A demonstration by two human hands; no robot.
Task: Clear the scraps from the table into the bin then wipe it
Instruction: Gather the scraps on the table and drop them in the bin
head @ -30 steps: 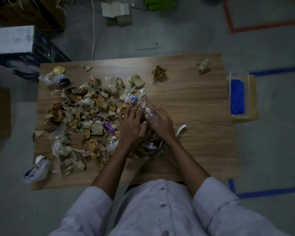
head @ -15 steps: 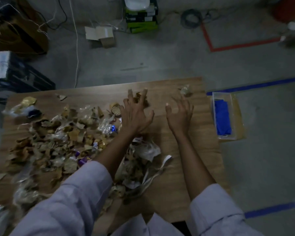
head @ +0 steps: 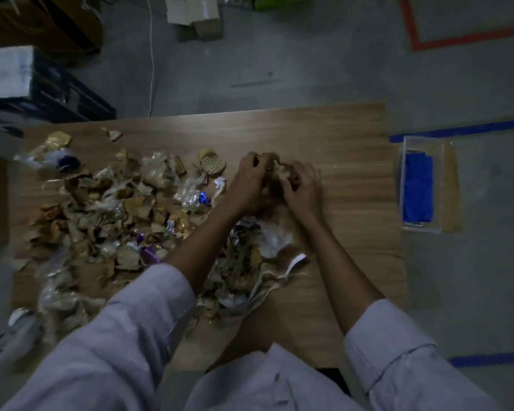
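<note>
Paper, cardboard and plastic scraps [head: 101,209] cover the left half of the wooden table [head: 344,161]. A smaller heap of scraps [head: 250,262] lies near the front middle, between my forearms. My left hand [head: 247,185] and my right hand [head: 303,188] are together past that heap, fingers curled round a few brown crumpled scraps [head: 275,170] between them. A blue cloth [head: 417,191] lies in a clear tray [head: 407,229] on the floor to the right of the table. No bin shows in this view.
A round corrugated scrap [head: 212,165] lies just left of my hands. A black crate with a white box [head: 6,72] stands at the back left. A small open carton [head: 195,13] and a white cable [head: 152,60] lie on the floor behind the table.
My hands were spread open over the far scraps half a second ago. They have closed on those scraps and drawn them together toward me.
</note>
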